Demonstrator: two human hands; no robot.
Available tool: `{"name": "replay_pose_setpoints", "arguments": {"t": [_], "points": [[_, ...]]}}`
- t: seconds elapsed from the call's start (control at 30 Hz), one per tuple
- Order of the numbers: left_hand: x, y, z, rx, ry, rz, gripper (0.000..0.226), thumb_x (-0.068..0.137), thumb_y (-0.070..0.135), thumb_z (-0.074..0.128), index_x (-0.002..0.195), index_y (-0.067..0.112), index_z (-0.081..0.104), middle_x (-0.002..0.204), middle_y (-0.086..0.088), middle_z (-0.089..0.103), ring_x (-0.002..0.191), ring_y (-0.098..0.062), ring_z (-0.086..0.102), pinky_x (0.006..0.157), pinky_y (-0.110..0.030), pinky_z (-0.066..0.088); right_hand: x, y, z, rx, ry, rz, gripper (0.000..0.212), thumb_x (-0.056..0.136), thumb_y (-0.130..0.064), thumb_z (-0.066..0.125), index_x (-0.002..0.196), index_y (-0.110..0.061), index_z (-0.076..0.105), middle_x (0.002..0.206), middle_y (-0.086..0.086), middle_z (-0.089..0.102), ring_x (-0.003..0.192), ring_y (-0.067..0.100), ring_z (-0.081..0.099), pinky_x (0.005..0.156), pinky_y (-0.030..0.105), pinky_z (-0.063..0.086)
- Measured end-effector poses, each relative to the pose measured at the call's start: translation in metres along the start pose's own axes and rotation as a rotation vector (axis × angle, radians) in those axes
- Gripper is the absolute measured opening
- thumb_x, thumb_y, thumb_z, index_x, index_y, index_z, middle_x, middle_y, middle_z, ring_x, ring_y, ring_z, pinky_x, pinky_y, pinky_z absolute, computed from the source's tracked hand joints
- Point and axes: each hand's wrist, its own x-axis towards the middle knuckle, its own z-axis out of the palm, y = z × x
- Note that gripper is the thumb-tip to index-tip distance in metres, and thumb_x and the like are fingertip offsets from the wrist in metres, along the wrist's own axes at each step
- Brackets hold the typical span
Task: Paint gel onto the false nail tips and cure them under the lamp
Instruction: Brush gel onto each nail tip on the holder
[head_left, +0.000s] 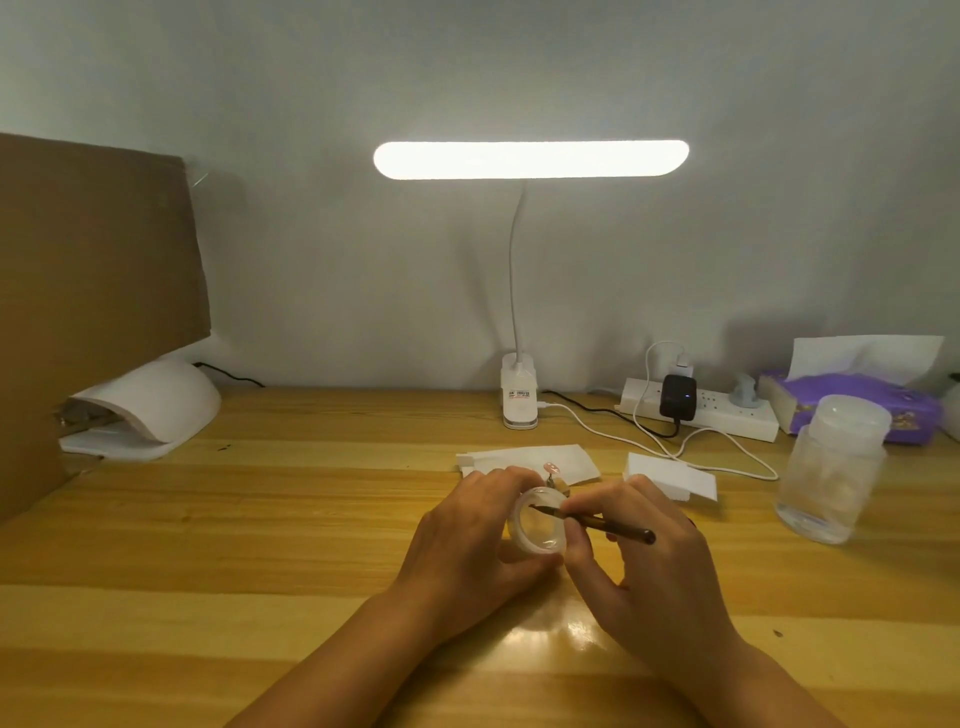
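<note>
My left hand (470, 540) holds a small round clear jar (540, 522), tilted with its opening toward me. My right hand (639, 566) grips a thin dark brush (613, 526) like a pen, and its tip reaches into the jar's mouth. Just behind the jar a small pinkish nail tip (550, 467) stands on a little holder, over a white paper sheet (530, 457). The white dome-shaped curing lamp (150, 400) sits at the far left of the wooden table (260, 519), away from both hands.
A lit desk lamp (530, 160) on a clip base (518, 397) stands at the back centre. A power strip (701, 410) with cables, a purple tissue pack (852, 400) and a clear lidded bottle (831, 467) are at right. White pads (670, 480) lie nearby; cardboard (93, 249) leans at left.
</note>
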Motion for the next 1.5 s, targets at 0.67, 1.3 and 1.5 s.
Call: {"name": "replay_pose_setpoints", "arguments": {"t": [0.67,1.3,1.5], "points": [[0.0001,0.0020,-0.0012,-0.012,-0.022,-0.025,0.057,0.074,0.069,0.057,0.119,0.037,0.042,0.105,0.019,0.057,0.089,-0.001,0.050,0.069,-0.019,0.043,0.0009,0.0009,-0.0013,-0.024,0.017,-0.029,0.012,0.090,-0.029,0.056,0.097,-0.022,0.063,0.089,-0.010,0.064,0.081,0.007,0.057,0.063,0.028,0.053],[-0.0003,0.0009,0.0010,0.012,-0.015,-0.028,0.062,0.075,0.069,0.060,0.124,0.035,0.039,0.111,0.017,0.058,0.093,-0.002,0.053,0.074,-0.023,0.049,0.0007,0.0023,0.0002,-0.029,-0.005,-0.007,0.018,0.091,-0.029,0.054,0.099,-0.019,0.066,0.093,-0.012,0.062,0.088,0.003,0.054,0.071,0.018,0.048],[0.0000,0.0013,0.0006,0.014,-0.019,-0.022,0.061,0.076,0.068,0.060,0.124,0.034,0.041,0.111,0.016,0.058,0.093,-0.003,0.053,0.074,-0.024,0.050,0.0004,0.0013,0.0004,-0.007,-0.013,0.011,0.016,0.090,-0.030,0.055,0.099,-0.021,0.066,0.094,-0.014,0.061,0.088,0.001,0.054,0.070,0.016,0.049]]}}
